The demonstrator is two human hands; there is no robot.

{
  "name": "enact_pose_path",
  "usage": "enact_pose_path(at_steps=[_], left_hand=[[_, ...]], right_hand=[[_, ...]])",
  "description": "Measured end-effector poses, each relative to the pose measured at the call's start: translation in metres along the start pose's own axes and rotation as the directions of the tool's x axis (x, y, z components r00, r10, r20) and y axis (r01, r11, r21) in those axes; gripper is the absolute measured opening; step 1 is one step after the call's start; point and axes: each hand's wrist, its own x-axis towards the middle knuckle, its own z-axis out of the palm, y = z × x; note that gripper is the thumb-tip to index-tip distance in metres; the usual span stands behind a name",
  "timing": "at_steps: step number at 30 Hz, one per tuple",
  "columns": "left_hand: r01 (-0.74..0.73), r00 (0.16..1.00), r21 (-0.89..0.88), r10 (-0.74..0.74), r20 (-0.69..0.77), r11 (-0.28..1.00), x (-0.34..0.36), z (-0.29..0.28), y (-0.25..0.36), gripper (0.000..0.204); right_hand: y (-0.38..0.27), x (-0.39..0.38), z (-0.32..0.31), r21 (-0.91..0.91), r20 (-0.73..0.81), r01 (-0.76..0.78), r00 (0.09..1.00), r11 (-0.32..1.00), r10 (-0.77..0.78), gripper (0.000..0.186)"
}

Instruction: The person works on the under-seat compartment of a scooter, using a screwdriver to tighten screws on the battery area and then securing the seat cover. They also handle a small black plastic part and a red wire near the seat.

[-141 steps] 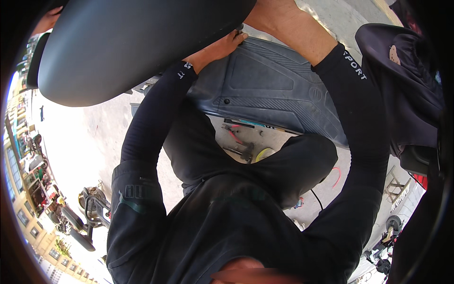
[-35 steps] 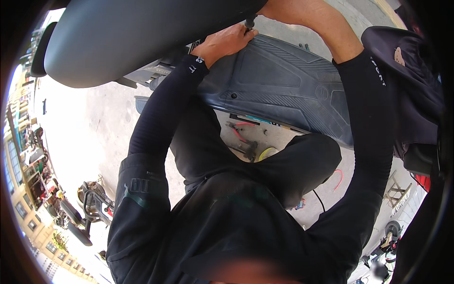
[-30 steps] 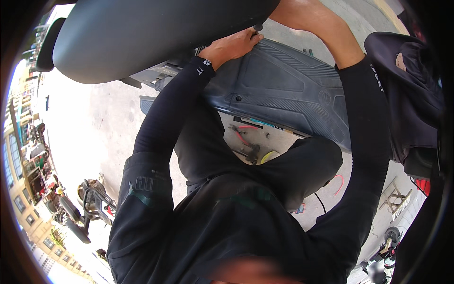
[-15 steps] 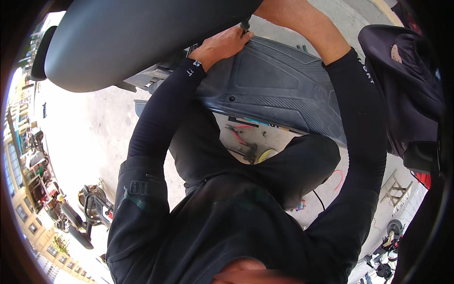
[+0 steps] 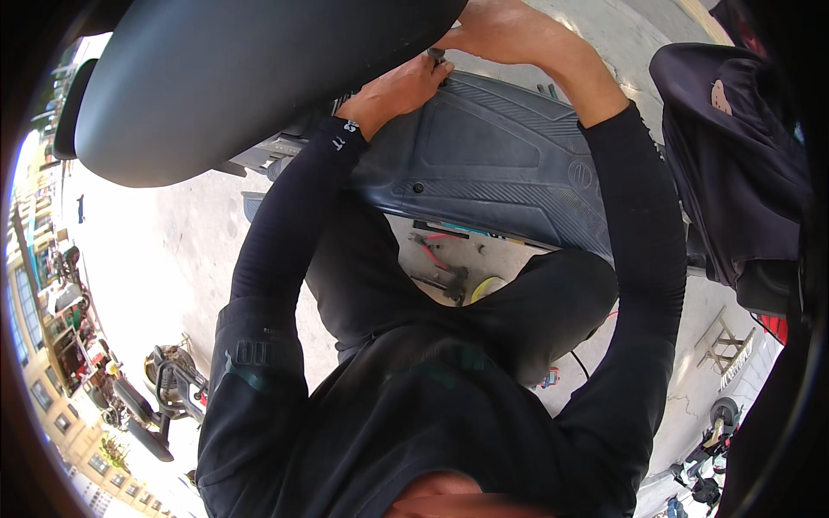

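My left hand [image 5: 403, 89], fingers curled and partly hidden, rests at the far edge of a dark grey ridged scooter footboard [image 5: 484, 142], beside a short dark cylindrical part [image 5: 437, 55]; what it grips is unclear. My right hand [image 5: 492, 33] reaches to the underside of the large black scooter seat [image 5: 242, 69]; its fingertips disappear behind the seat edge. Both forearms wear black sleeves. My crossed legs sit below the footboard.
A dark purple cloth cover [image 5: 725, 173] drapes at the right, near a wooden stool [image 5: 725, 341]. A scooter [image 5: 164, 397] stands at the left. Pale concrete ground [image 5: 147, 259] holds red-handled tools [image 5: 432, 250] and a yellow round object [image 5: 486, 287]. Buildings line the far left.
My right hand has moved left and a little down, nearer the left hand and the short dark part. My left hand stays at the footboard's far edge; the view has shifted slightly.
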Motion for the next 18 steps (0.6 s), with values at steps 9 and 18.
enact_pose_path(at_steps=[9,18], left_hand=[[0.078,0.995,0.009,-0.079,0.063,0.997,0.007,0.001,0.006,0.050],[0.154,0.971,0.009,-0.153,0.182,0.988,0.009,-0.006,0.013,0.045]], right_hand=[[0.011,0.004,0.026,-0.031,-0.096,-0.008,0.995,0.999,0.005,0.029],[0.024,0.000,0.035,-0.151,-0.404,0.087,0.904,0.985,-0.142,0.022]])
